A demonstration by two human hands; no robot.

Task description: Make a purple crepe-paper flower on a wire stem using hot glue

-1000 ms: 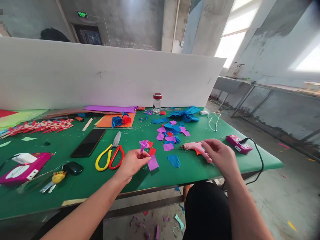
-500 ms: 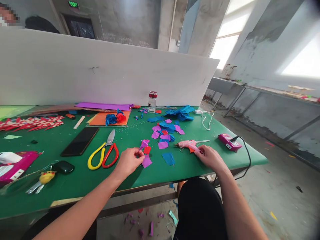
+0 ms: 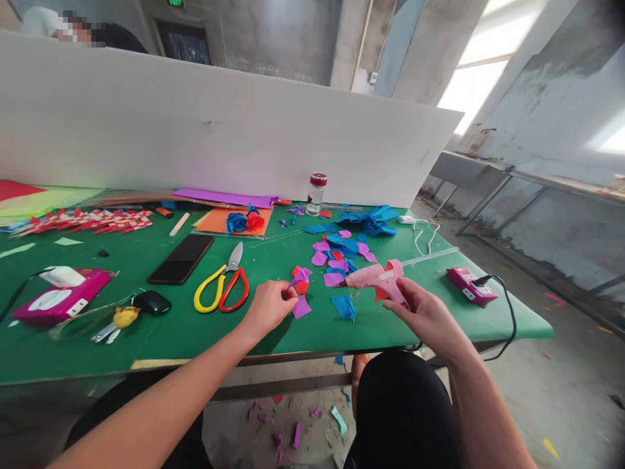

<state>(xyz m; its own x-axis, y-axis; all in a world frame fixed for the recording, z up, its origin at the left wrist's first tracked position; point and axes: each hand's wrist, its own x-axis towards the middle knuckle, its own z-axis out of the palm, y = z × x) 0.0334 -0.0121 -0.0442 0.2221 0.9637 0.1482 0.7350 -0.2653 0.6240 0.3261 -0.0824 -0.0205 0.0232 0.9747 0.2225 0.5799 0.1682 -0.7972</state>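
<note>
Pinched in the fingers of my left hand (image 3: 269, 307) is a small purple and red paper flower (image 3: 301, 276), partly hidden by the fingertips. A loose purple paper piece (image 3: 301, 307) lies just beneath it. My right hand (image 3: 432, 318) is closed round the handle of a pink hot glue gun (image 3: 368, 276), held above the table with its nozzle pointing left. A clear glue stick (image 3: 432, 256) juts from the gun's back end. Between the hands lies a blue paper piece (image 3: 344, 307), and purple, red and blue paper petals (image 3: 336, 264) are scattered behind it.
Scissors (image 3: 222, 286) and a phone (image 3: 181, 259) lie left of my left hand. Finished-looking paper flowers (image 3: 237, 223) rest on orange paper. A red-capped jar (image 3: 316, 195) stands before the white board (image 3: 273, 130). Magenta power strips (image 3: 472, 286) sit at both sides. Another person is behind the board.
My right hand has picked up the glue gun from the table and raised it. The left hand still pinches the paper flower. The view has shifted slightly left.
</note>
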